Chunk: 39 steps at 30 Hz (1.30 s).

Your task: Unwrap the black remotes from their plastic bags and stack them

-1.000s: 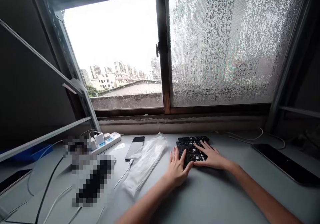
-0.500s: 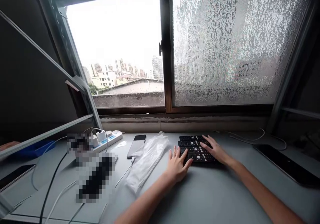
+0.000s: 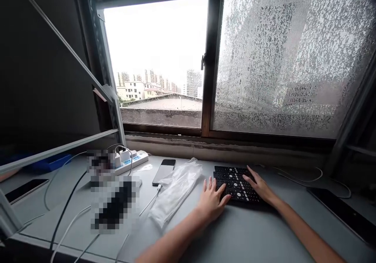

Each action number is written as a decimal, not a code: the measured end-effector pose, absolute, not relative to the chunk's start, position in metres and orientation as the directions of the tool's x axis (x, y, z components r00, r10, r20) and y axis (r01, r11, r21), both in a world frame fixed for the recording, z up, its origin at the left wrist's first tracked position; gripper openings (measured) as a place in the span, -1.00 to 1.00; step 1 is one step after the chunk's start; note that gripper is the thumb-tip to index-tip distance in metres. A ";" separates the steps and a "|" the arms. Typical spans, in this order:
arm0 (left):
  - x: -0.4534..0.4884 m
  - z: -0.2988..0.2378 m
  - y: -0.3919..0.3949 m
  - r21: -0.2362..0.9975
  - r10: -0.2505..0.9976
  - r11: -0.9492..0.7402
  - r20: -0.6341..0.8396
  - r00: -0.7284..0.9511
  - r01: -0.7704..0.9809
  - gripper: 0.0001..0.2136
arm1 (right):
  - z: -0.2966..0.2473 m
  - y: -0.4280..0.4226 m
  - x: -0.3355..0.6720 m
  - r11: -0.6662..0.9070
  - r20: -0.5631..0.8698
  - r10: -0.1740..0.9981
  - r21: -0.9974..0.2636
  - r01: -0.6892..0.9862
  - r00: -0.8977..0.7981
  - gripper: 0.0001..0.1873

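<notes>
Several black remote controls (image 3: 239, 185) with rows of small buttons lie side by side on the grey table, forming a stepped stack of rows. At their left ends rests my left hand (image 3: 212, 198), its fingers spread and the fingertips touching the nearer remotes. Over the right ends lies my right hand (image 3: 262, 188), fingers stretched out and apart, covering part of the remotes. Neither hand is wrapped round anything. Left of my left hand is a crumpled clear plastic bag (image 3: 178, 190).
Beyond the bag lies a phone (image 3: 163, 173) with a white cable plugged in. A white power strip (image 3: 138, 159) with plugs stands at the back left, near loose cables and a blurred-out patch. A dark tablet-like device (image 3: 343, 212) lies at the right. The window (image 3: 208, 98) is behind.
The camera view has turned and tilted a little, so the scene sits further right. Both hands stay at the ends of the remote controls, with little visible movement.
</notes>
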<state>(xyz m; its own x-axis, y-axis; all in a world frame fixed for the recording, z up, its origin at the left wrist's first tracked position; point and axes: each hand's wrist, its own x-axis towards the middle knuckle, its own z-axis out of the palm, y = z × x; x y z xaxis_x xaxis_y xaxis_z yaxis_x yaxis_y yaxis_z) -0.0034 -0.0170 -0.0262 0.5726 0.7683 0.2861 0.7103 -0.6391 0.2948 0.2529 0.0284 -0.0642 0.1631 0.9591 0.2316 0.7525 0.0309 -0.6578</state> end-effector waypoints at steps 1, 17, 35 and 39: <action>-0.003 -0.026 -0.017 0.294 0.768 -0.639 0.287 0.572 0.710 -0.44 | -0.064 0.028 0.253 0.030 0.233 0.959 -0.645 0.764 0.159 -0.21; -0.001 -0.024 -0.018 0.233 0.717 -0.688 0.365 0.594 0.687 -0.44 | -0.041 0.001 0.236 0.156 0.404 0.914 -0.286 0.945 -0.028 -0.37; -0.127 0.061 -0.080 0.420 0.939 -0.191 0.341 0.040 0.887 -0.62 | -0.024 0.000 0.236 0.279 0.511 0.854 -0.300 0.912 -0.093 -0.64; -0.187 0.038 -0.091 0.341 0.902 0.052 0.388 -0.191 0.939 -0.67 | -0.024 -0.003 0.233 0.292 0.497 0.861 -0.304 0.907 -0.111 -0.66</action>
<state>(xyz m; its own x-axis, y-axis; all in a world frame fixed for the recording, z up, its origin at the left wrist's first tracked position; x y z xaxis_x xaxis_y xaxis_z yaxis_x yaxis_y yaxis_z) -0.1872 -0.0914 0.0378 -0.1905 0.9016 0.3884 0.9388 0.0517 0.3406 0.2332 -0.0026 -0.0240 -0.1107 0.8609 0.4966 0.9066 0.2922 -0.3044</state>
